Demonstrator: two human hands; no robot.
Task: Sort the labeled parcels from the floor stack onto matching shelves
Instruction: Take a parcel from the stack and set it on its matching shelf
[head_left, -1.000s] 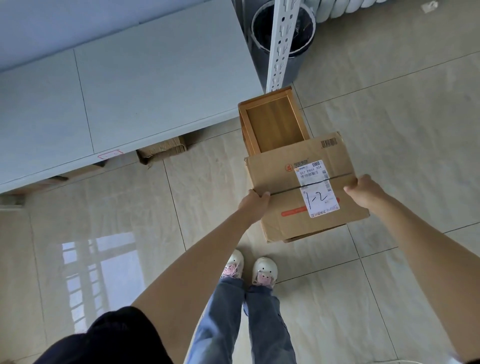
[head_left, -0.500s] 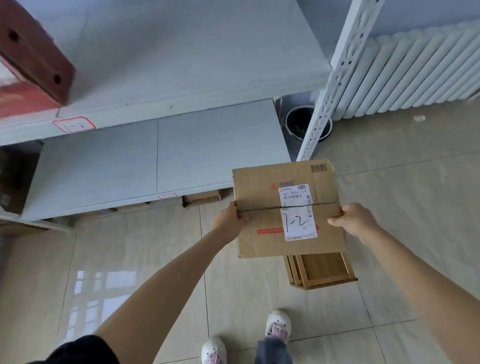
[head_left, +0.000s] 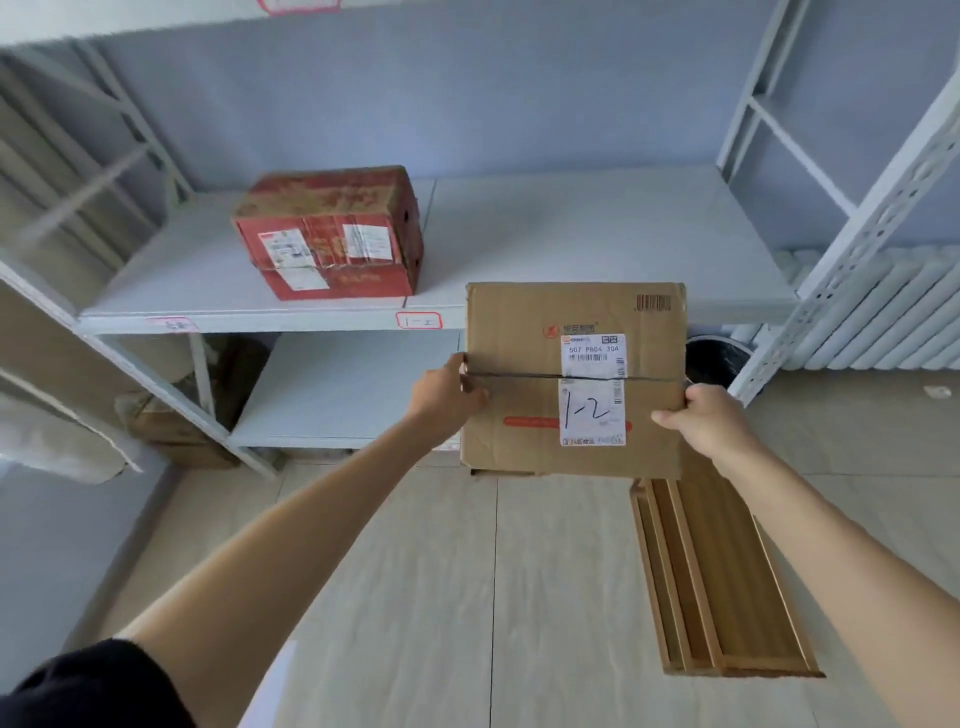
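Note:
I hold a brown cardboard parcel (head_left: 519, 364) in the air in front of the shelving, its white label handwritten "1-2". My left hand (head_left: 447, 397) grips its left edge and my right hand (head_left: 709, 421) grips its right edge. Just behind it, the middle shelf (head_left: 597, 228) carries a red-framed tag (head_left: 418, 320) reading "1-2" on its front lip. A red parcel (head_left: 332, 234) with white labels sits on the left part of that shelf.
A wooden tray-like box (head_left: 722, 587) lies on the tiled floor below my right arm. A lower shelf (head_left: 343, 389) sits under the middle one. A dark bin (head_left: 714, 358) and a white radiator (head_left: 878, 312) stand right of the perforated shelf post (head_left: 852, 244). Brown boxes (head_left: 171, 431) lie at lower left.
I lifted the parcel off the wooden box on the floor and raised it up to the middle shelf's height. My view tilted up from the floor to the shelving.

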